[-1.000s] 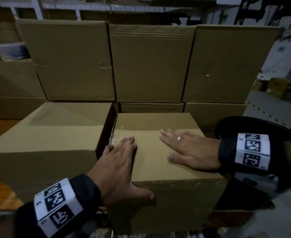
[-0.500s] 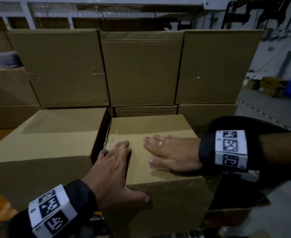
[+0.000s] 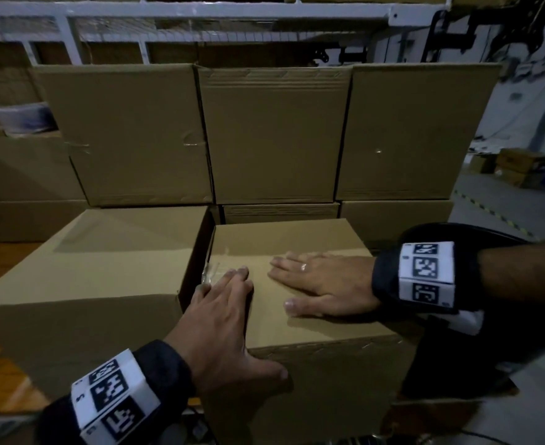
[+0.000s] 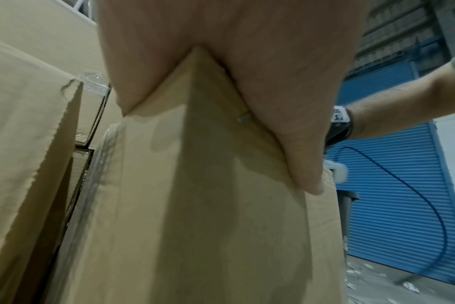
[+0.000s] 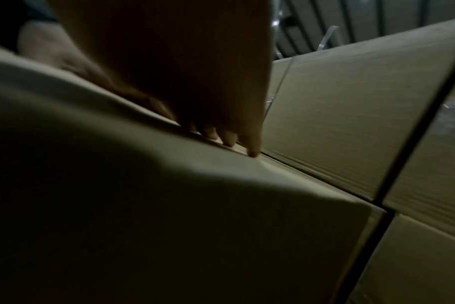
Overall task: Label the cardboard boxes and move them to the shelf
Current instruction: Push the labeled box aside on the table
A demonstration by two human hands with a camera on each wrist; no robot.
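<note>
A plain brown cardboard box [image 3: 300,374] stands in front of me, its top facing up. My left hand [image 3: 223,319] lies flat over the box's near left corner [image 4: 195,144], fingers straight along the top and thumb stretched down the front face. My right hand [image 3: 319,284] presses flat on the top from the right, fingers [image 5: 229,137] straight and pointing left. A crinkled strip of clear tape [image 3: 208,273] sticks up at the box's left top edge by my left fingertips. No label shows on the box.
A larger closed box [image 3: 81,274] sits tight against the left side. Behind, three tall boxes [image 3: 274,136] stand side by side on lower ones, under a white metal shelf rail [image 3: 181,11]. Grey floor with more boxes [image 3: 518,165] lies to the right.
Both hands have stayed flat on the box top. The view has tilted up slightly, bringing the shelf rail into sight, and my right hand sits a little further left on the top.
</note>
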